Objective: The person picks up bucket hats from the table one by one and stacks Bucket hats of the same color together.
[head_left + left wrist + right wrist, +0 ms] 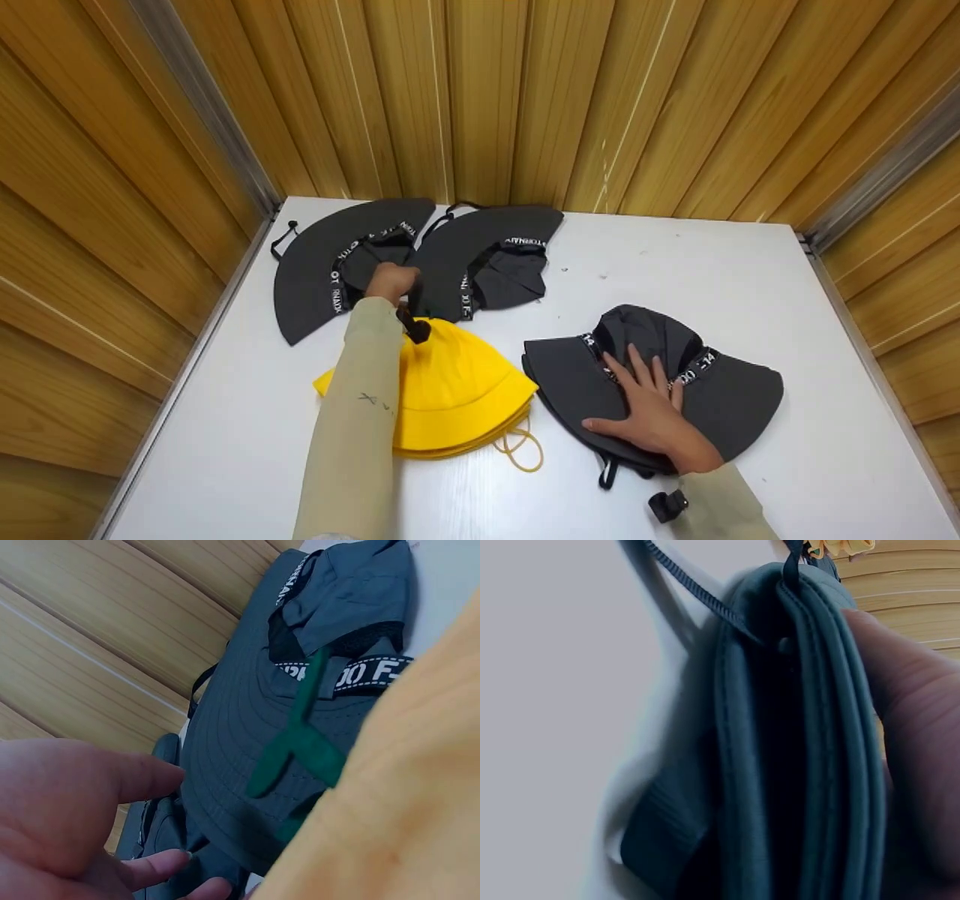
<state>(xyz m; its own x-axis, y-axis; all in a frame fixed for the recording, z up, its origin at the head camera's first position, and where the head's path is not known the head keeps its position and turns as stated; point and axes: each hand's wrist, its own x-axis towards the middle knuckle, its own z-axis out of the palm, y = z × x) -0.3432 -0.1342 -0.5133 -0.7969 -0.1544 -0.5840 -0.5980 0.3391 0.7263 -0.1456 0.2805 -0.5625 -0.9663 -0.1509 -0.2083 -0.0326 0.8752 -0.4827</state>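
Observation:
My left hand (394, 281) is over the inner edge of a dark grey wide-brimmed hat (307, 277) at the back left. In the left wrist view its thumb (150, 776) and fingers stand apart, with no hat between them. A second dark hat (450, 262) lies folded just to the right. My right hand (649, 409) rests spread on folded dark hats (727, 405) at the front right, fingers over crown and band. In the right wrist view, layered brim edges (817, 727) show beside the thumb.
Yellow hats (457, 390) lie stacked beneath my left forearm, with a yellow cord (525, 450) at the right. A green sprout-shaped piece (300, 735) stands out in the left wrist view. Slatted wood walls (487, 105) enclose the white table (225, 450) at the back and sides.

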